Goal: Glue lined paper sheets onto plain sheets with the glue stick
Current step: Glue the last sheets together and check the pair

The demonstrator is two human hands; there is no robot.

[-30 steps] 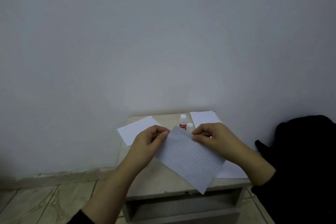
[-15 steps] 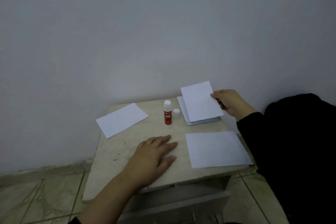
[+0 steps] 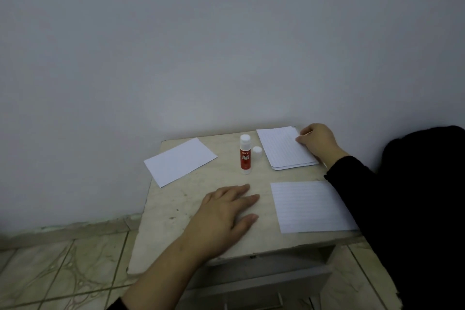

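a plain sheet (image 3: 180,160) lies at the worktop's (image 3: 176,211) far left, likely set aside as a base. the left hand (image 3: 224,216) rests flat with fingers spread, holding nothing, seemingly bracing. just beyond its fingertips the glue stick (image 3: 245,155) stands upright and uncapped, its cap (image 3: 257,151) beside it. a lined sheet (image 3: 309,206) lies near right. at the far right, the right hand (image 3: 318,142) rests on the stack (image 3: 284,150), fingers curled at the top sheet's edge, probably squaring or picking.

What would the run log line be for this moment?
left hand flat on table | right hand on lined stack | glue stick upright, uncapped, untouched | gluing not started
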